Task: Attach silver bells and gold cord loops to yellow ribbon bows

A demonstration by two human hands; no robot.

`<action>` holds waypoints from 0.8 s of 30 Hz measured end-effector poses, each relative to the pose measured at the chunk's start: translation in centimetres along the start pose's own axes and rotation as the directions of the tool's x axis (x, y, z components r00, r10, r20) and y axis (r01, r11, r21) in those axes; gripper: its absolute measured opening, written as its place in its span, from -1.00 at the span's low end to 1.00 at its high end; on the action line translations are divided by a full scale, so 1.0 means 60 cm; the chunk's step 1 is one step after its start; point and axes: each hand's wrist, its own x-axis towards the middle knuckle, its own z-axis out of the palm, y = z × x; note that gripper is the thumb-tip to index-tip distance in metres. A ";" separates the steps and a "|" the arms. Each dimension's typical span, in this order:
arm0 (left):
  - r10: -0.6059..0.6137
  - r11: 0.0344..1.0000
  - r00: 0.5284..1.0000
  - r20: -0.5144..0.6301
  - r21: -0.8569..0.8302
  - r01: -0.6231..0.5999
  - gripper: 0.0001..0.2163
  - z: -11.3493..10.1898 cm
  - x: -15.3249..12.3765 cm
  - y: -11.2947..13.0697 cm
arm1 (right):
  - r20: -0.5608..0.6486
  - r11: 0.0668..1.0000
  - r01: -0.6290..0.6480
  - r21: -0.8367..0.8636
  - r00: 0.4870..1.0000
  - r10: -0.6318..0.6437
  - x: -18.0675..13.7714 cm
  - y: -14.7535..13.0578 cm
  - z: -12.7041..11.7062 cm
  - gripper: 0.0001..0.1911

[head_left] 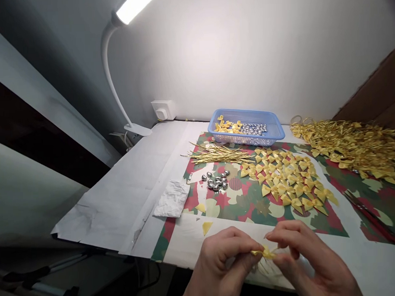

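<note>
A small yellow ribbon bow is pinched between the thumb and index finger of my left hand, above the table's front edge. A thin cord runs out of the bow towards my right hand, whose thumb and index finger are curved and apart close beside it. Whether a right fingertip touches the cord, I cannot tell. Pale thin strands show under the bow, partly hidden by the hands. Many yellow bows lie spread beyond my hands. Left of them are silver beads and a bundle of gold cords.
At the back, a blue basket holds bows and silver beads. Gold corded pieces are heaped at the right, with red-handled scissors nearer. Crumpled white paper and yellow scraps lie left. A lamp stands behind.
</note>
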 end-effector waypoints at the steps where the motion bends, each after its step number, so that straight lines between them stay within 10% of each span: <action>1: 0.076 0.995 0.997 0.012 0.063 -0.077 -0.84 -0.001 0.002 -0.002 | 0.071 0.998 0.045 -0.032 0.997 -0.042 0.011 -0.003 -0.008 -0.92; 6: 0.224 0.964 0.974 0.040 0.138 -0.228 -0.80 0.005 0.018 -0.004 | 0.363 0.982 0.155 -0.111 0.926 -0.105 0.051 -0.022 -0.021 -0.85; 11: 0.024 0.994 1.000 0.007 -0.104 -0.024 -0.87 0.011 0.031 -0.006 | 0.238 0.987 -0.149 0.059 0.962 0.131 0.101 -0.026 -0.023 -0.75; 15: -0.158 0.965 0.987 0.028 -0.206 0.161 -0.83 0.010 0.036 -0.007 | 0.349 0.905 -0.396 0.154 0.879 0.325 0.129 -0.017 -0.031 -0.66; 20: -0.172 0.969 0.985 0.015 -0.180 0.172 -0.79 0.006 0.041 -0.003 | 0.540 0.910 -0.397 0.115 0.794 0.278 0.121 -0.013 -0.033 -0.80; 24: -0.173 0.972 0.985 0.019 -0.159 0.173 -0.77 0.006 0.040 -0.004 | 0.506 0.910 -0.383 0.158 0.823 0.259 0.117 -0.015 -0.023 -0.81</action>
